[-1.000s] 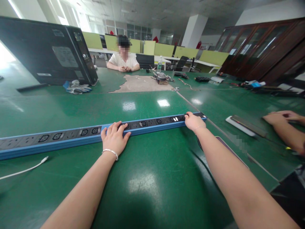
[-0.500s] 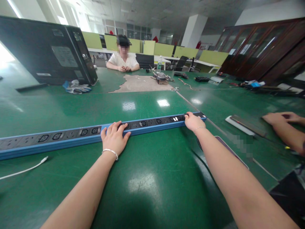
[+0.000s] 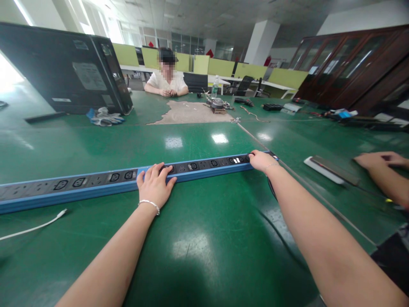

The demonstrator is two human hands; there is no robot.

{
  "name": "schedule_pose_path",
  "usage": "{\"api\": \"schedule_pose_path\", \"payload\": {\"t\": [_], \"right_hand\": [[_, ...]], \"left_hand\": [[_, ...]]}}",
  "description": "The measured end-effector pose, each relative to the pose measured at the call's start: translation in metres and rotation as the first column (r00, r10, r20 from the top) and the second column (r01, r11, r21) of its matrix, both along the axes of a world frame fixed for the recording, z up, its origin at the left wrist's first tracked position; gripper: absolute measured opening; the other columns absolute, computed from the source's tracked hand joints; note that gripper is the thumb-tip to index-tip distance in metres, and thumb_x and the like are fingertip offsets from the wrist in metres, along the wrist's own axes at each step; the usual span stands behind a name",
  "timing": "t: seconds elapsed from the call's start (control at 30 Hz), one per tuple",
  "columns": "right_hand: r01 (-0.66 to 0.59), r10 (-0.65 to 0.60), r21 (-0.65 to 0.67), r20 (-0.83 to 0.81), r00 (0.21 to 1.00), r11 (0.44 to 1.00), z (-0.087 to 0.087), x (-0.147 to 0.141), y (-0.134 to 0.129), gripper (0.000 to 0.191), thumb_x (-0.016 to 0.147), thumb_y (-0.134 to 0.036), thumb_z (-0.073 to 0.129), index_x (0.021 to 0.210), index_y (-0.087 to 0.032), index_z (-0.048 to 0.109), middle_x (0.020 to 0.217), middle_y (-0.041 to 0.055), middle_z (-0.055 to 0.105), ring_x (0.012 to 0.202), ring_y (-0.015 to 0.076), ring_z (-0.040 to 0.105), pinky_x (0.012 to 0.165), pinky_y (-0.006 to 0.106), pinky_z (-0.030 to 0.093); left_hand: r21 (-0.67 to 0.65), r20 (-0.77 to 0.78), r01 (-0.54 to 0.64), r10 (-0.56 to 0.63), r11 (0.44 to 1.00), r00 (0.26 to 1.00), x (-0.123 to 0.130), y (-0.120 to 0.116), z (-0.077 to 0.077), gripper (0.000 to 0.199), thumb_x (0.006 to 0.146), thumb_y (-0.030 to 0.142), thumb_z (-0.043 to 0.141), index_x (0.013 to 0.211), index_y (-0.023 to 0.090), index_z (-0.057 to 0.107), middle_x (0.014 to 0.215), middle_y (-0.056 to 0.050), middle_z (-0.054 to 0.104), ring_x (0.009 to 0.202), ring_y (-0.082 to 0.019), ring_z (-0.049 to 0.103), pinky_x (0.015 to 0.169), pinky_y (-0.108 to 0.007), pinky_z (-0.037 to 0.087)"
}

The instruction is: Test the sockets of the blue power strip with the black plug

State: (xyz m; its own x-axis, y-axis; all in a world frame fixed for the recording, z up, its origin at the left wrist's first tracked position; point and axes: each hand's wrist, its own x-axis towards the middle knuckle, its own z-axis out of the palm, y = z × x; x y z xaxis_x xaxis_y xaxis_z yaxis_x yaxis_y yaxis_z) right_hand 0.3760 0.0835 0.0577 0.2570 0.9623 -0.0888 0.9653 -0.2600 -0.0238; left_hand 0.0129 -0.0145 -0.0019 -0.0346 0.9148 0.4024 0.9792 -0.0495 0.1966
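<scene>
A long blue power strip (image 3: pixel 201 174) with a black face and rows of sockets lies across the green table, running off the left edge of the view. Across its middle my left hand (image 3: pixel 154 181) is laid, fingers over the top and thumb at the near side, gripping it. At the strip's right end, my right hand (image 3: pixel 260 161) has its fingers closed around a black plug (image 3: pixel 250 156), mostly hidden, held at a socket. A black cable (image 3: pixel 277 230) runs down beneath my right forearm.
A white cable (image 3: pixel 38 229) lies at near left. Behind the strip stand a black computer case (image 3: pixel 64 68) and gloves (image 3: pixel 105 117). To the right are a white bar-shaped object (image 3: pixel 326 169) and another person's hands (image 3: pixel 377 158). Another person (image 3: pixel 166 81) sits across the table.
Both hands keep their places on the strip and plug while the view shifts slightly. A flat, dark-faced object beside my right forearm no longer shows; more of the black cable is visible.
</scene>
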Motion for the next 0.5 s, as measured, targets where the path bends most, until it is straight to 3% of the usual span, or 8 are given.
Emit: {"api": "schedule_pose_path", "payload": {"t": [0.5], "right_hand": [[-0.023,0.024,-0.024,0.029,0.999,0.999,0.0030,0.0005,0.0057,0.043,0.090,-0.038,0.034,0.116,-0.015,0.060,0.115,0.0148,0.064,0.101,0.0235,0.061,0.087,0.033,0.044]], "left_hand": [[0.001,0.000,0.002,-0.002,1.000,1.000,0.0003,-0.0002,-0.0002,0.040,0.087,0.046,0.043,0.122,0.030,0.055,0.135,-0.005,0.051,0.125,-0.028,0.042,0.105,-0.051,0.022]]}}
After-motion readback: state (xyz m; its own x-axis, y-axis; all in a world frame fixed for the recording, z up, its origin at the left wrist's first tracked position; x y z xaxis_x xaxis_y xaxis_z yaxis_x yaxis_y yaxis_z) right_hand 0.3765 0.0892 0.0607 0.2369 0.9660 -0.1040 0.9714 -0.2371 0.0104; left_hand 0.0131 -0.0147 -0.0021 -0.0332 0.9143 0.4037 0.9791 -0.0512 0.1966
